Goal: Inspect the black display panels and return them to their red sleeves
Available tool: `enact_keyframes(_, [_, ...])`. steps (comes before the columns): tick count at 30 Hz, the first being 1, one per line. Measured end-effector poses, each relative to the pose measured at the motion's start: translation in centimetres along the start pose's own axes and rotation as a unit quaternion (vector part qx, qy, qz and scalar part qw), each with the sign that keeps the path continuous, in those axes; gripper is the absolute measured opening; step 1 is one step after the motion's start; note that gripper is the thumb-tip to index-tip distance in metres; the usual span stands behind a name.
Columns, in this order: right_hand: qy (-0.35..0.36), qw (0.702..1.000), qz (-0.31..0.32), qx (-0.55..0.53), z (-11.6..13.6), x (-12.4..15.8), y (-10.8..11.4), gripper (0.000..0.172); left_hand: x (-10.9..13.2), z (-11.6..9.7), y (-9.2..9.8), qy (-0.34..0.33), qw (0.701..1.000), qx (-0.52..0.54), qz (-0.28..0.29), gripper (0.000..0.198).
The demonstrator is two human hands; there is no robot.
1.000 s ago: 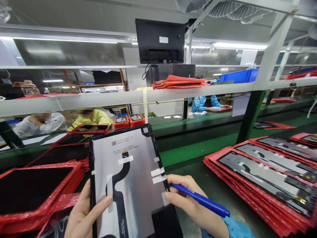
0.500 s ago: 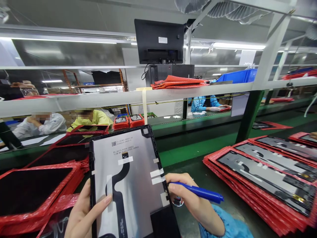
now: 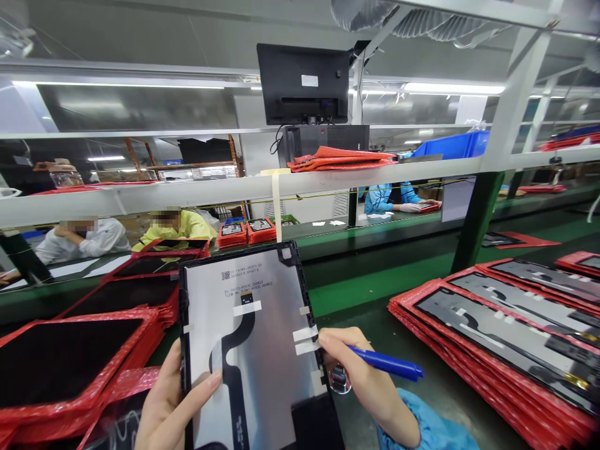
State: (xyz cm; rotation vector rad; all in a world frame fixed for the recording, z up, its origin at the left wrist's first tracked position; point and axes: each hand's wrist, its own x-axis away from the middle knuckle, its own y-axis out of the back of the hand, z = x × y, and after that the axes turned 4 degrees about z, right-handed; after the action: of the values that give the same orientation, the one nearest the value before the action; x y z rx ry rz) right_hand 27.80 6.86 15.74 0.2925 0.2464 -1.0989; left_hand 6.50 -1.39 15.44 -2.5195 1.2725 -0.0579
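A tablet-sized display panel [image 3: 276, 350] is held up with its silvery back toward me, tilted. Dark ribbon cable [image 3: 234, 369] and pieces of pale tape show on that back. My left hand [image 3: 175, 400] grips the panel's left edge, thumb lying over the back. A blue pen [image 3: 389, 364] is tucked in my right hand [image 3: 351, 362], its far end sticking out to the right. The right fingertips touch the panel's right edge beside two strips of white tape [image 3: 305, 340]; the pen's tip is hidden. Below that hand sits a small clear round object [image 3: 340, 380].
Panels on red bubble bags [image 3: 435, 350] are stacked at the right. More stacks with dark screens [image 3: 60, 356] stand at the left. A white shelf rail [image 3: 210, 195] crosses ahead, carrying red bags [image 3: 342, 157]. Several people sit beyond it.
The panel and my left hand appear slightly further right and lower, as the whole view has shifted a little. My right fingertips have moved up along the edge to the tape strips.
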Motion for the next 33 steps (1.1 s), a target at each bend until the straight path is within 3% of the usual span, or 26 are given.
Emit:
enact_keyframes(5, [0.041, 0.991, 0.02, 0.123, 0.3, -0.1, -0.3, 0.042, 1.1, -0.2, -1.0, -0.034, 0.999, -0.007, -0.012, 0.058])
enact_keyframes(12, [0.035, 0.985, -0.003, 0.17, -1.2, -1.5, -0.3, 0.045, 2.0, -0.5, -2.2, -0.065, 0.998, -0.006, 0.011, 0.05])
enact_keyframes(16, [0.022, 0.998, -0.023, 0.059, -1.0, -2.2, 0.0, 0.025, 1.7, -0.1, -1.6, -0.138, 0.985, -0.107, 0.011, 0.026])
enact_keyframes(17, [0.017, 1.0, -0.025, -0.004, -0.9, -2.1, 0.1, 0.029, 1.6, 0.1, -1.5, -0.164, 0.976, -0.141, 0.009, 0.022])
enact_keyframes(20, [-0.002, 0.974, 0.022, -0.224, -0.9, -1.7, 0.3, 0.044, 1.2, 0.9, -1.8, -0.267, 0.941, -0.207, 0.011, 0.015])
enact_keyframes(23, [-0.041, 0.904, 0.13, -0.406, -1.0, -1.4, 0.2, 0.053, 0.8, 1.9, -2.1, -0.369, 0.896, -0.231, 0.091, 0.026])
enact_keyframes(25, [-0.077, 0.872, 0.162, -0.455, -1.0, -1.4, -0.1, 0.059, 0.6, 2.2, -2.1, -0.411, 0.858, -0.267, 0.153, 0.037])
enact_keyframes(29, [-0.135, 0.866, 0.117, -0.466, -1.4, -1.7, -0.7, 0.047, -0.1, 2.0, -1.4, -0.458, 0.792, -0.354, 0.195, 0.047])
enact_keyframes(33, [-0.101, 0.867, 0.07, -0.483, -1.9, -1.3, -1.6, 0.033, -0.1, 1.3, -1.3, -0.53, 0.712, -0.408, 0.214, 0.05])
